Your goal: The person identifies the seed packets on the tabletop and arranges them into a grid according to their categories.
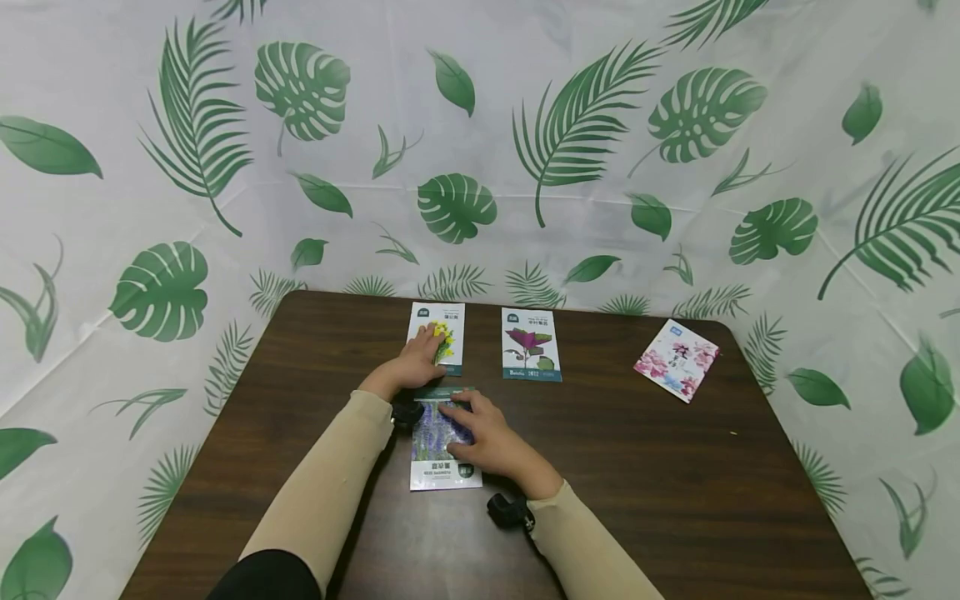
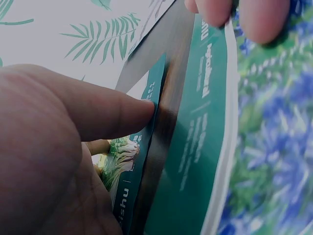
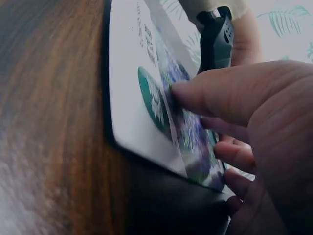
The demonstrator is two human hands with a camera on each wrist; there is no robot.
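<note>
Two paper seed packets lie under my hands, one behind the other. My left hand (image 1: 411, 364) rests on the packet with yellow flowers (image 1: 455, 315), fingers stretched over its face. In the left wrist view, the thumb (image 2: 122, 115) touches that packet's teal bottom edge. Nearer to me is the lavender packet (image 1: 431, 437), its print upside down from here. My right hand (image 1: 493, 437) lies over its right side with fingers spread. The right wrist view has the thumb (image 3: 210, 95) on the printed face and the other fingertips along the packet's far side.
A packet with a purple-leaved plant (image 1: 531, 343) lies right of the yellow one. Farther right, a white packet with pink blossoms (image 1: 677, 361) sits at an angle. The dark wooden table (image 1: 637, 483) meets a leaf-print cloth (image 1: 480, 125) at its back edge.
</note>
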